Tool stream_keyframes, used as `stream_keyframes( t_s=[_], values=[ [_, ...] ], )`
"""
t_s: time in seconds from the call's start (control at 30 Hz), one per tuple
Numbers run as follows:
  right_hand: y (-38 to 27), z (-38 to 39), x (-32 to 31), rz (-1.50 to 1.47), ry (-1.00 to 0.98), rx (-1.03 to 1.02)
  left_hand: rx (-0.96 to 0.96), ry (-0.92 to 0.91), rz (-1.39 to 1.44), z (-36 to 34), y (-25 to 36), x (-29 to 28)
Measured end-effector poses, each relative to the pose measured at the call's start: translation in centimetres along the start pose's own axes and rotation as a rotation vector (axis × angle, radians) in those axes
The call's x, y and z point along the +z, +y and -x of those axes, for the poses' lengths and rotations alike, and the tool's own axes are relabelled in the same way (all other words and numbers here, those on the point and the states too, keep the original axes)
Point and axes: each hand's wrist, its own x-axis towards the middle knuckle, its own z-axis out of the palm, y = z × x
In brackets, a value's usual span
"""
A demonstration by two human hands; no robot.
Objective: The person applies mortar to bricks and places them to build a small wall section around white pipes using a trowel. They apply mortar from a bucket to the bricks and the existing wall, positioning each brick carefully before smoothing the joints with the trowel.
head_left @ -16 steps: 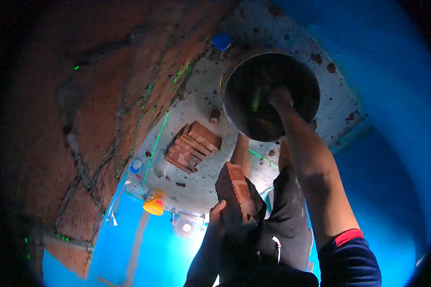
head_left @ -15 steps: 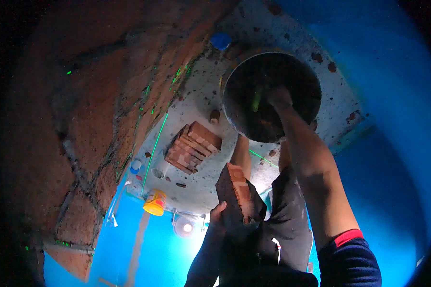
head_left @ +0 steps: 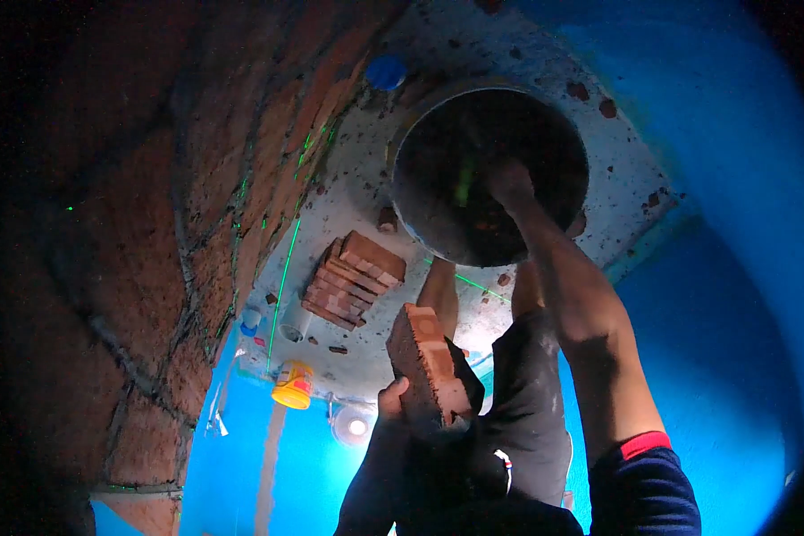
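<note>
A reddish brick (head_left: 424,357) is gripped upright in my left hand (head_left: 391,397), in front of my dark trousers, with its top end tilted away from me. My bare right forearm reaches into a large round dark tub (head_left: 456,214), where my right hand (head_left: 511,186) is down in shadow near a dim greenish patch; its fingers and whatever they touch are too dark to make out. A stack of bricks (head_left: 353,277) lies on the speckled pale floor left of the tub, with a small broken piece (head_left: 387,219) above it.
A rough brick wall (head_left: 134,268) with green laser marks fills the left. Blue walls (head_left: 706,179) stand at the right and below. A yellow bucket (head_left: 292,386), a round light (head_left: 353,427), a blue round object (head_left: 386,71) and scattered debris are on or near the floor.
The whole view has shifted slightly, with the tub sitting a little further left. My right arm has moved slightly left with it; the brick in my left hand has tilted a little.
</note>
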Motion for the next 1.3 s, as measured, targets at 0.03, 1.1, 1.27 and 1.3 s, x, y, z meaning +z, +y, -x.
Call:
stream_keyframes(
  t_s=[0.03, 1.1, 1.27, 1.3],
  values=[
    [1.1, 1.0, -2.2, -0.010, 0.041, 0.006, -0.018, -0.006, -0.011, 0.0, 0.5, 0.3],
    [-9.3, 42.8, -53.6, -0.378, 0.490, -0.359, 0.524, -0.865, -1.097, 20.0, 7.4, 24.9],
    [-11.5, 47.4, -59.0, 0.005, 0.633, -0.588, 0.675, -1.013, -1.052, 23.9, 5.4, 25.8],
    [-11.6, 47.5, -60.2, 0.065, 0.640, -0.606, 0.676, -1.027, -1.024, 25.0, 5.2, 26.9]
  ],
)
